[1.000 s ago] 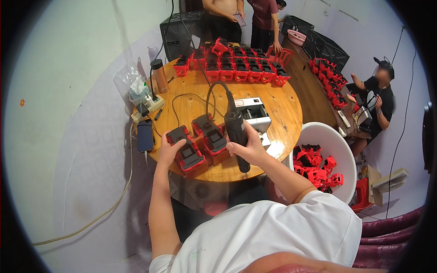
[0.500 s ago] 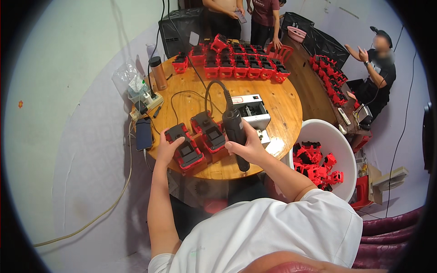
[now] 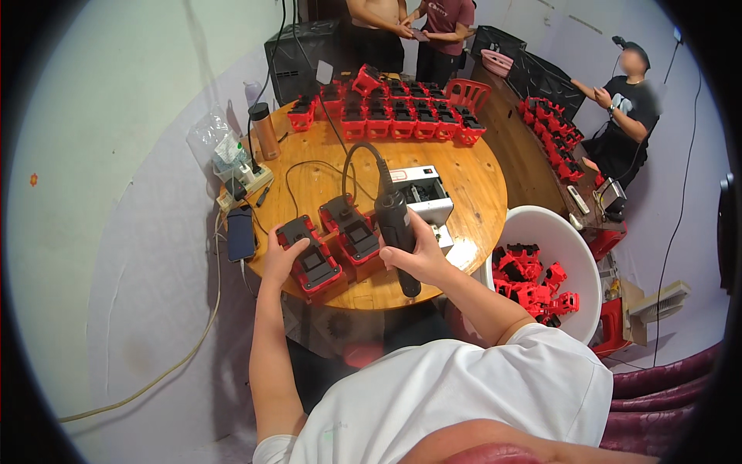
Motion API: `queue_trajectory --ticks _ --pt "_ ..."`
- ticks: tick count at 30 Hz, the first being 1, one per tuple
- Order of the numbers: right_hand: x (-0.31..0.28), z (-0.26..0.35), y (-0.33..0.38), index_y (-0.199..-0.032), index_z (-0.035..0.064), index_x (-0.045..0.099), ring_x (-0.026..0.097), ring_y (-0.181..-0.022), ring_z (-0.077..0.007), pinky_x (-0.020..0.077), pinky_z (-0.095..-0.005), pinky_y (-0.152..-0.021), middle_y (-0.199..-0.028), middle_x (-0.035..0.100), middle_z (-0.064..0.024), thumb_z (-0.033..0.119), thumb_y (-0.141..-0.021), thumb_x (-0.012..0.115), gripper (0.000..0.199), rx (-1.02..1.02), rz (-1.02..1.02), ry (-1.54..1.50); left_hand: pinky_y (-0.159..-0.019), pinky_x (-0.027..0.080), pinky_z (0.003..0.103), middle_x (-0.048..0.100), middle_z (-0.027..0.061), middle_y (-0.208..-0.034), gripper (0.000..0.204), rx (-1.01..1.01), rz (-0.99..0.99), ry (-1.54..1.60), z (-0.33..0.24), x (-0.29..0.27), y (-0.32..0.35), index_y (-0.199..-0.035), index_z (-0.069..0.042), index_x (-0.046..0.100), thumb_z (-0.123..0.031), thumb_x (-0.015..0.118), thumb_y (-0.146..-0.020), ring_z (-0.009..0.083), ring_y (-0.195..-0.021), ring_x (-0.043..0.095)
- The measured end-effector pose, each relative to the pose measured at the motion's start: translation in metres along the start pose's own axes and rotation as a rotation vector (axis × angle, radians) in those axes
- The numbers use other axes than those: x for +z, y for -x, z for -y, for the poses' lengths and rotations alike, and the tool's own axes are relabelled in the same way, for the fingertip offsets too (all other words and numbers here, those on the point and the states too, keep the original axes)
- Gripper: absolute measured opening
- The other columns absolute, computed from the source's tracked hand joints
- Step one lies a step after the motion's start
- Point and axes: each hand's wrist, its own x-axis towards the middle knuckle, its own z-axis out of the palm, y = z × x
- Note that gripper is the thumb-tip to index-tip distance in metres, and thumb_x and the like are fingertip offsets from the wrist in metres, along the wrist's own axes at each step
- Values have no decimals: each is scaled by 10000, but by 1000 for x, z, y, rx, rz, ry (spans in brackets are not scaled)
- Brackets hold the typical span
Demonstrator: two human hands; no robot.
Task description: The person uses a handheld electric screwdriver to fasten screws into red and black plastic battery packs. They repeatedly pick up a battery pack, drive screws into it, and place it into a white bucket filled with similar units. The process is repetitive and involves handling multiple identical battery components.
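Note:
My right hand is wrapped round a black corded electric screwdriver, held upright above the table's near edge; its lower tip points down. With my left hand I grip the side of a red and black plastic unit, thumb across its top. Just right of it, a second such unit lies on the round wooden table, close to the screwdriver. Behind my right hand stands a silver box-shaped machine with an open dark top.
Rows of red and black units line the table's far side. A white tub of red parts stands at right. A phone, power strip and brown bottle sit at left. Cables cross the table. Other people are beyond.
My hands keep nearly the same places and grips; the whole view shifts slightly. At the back, a person's hand has left the red chair and now meets another person's hands at a phone.

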Motion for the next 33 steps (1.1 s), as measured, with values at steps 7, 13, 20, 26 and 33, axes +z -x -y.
queue_trajectory --ticks 7,13,20,26,33 --pt "-1 6 6 -1259 29 467 582 -763 -80 506 -237 -631 -920 583 -24 168 -829 729 523 47 -3 -25 -878 490 302 620 99 -1115 718 25 -26 -70 10 -3 -6 -1330 -17 362 -181 798 -783 171 -994 611" --pt "1 3 5 -1204 27 440 601 -659 -122 523 -271 -597 -848 591 -66 118 -823 724 484 13 -16 -30 -868 487 304 622 100 -1107 729 20 4 44 11 -2 -7 -1329 -19 364 -197 802 -775 171 -987 609" --pt "3 5 8 -1180 29 444 596 -652 -121 518 -269 -590 -826 595 -69 145 -818 733 477 8 24 -49 -866 487 304 623 96 -1104 736 21 -16 -8 14 -3 -6 -1326 -23 366 -207 811 -770 170 -982 610" --pt "-4 4 12 -1233 13 457 593 -714 -97 507 -248 -609 -904 589 -44 151 -833 732 504 -4 46 -114 -867 494 298 614 98 -1113 722 14 -5 10 9 5 -6 -1335 -30 355 -169 801 -786 167 -990 612" --pt "-1 7 12 -1204 14 468 578 -633 -75 488 -226 -567 -841 576 -26 155 -846 723 462 -20 32 -179 -950 468 331 567 167 -1225 824 -42 -69 -228 -5 -5 -1 -1398 2 313 -237 806 -782 242 -1101 584"
